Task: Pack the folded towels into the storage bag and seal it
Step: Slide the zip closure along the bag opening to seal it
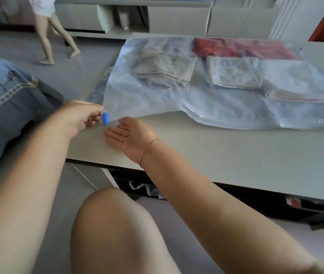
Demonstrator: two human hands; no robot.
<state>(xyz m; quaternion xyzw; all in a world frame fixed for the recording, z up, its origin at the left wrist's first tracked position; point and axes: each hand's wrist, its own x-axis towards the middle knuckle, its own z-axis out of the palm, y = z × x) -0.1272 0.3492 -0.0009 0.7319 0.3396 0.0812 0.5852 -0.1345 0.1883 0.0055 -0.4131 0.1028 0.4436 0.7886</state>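
Pinching, left hand (80,116): fingers clamp a small blue plastic slider clip (105,118) at the bag's near corner.
Right hand (132,138): palm up, fingers loose, holding nothing.
Storage bag (206,107): clear, crinkled film, flat on the grey table (236,155).
Folded towels (234,73): soft printed squares inside.

Second person (46,26) cut off above the waist at upper left of the frame, storage bag (206,103) clipped by the right edge, towel (236,47) patterns blurred through plastic.
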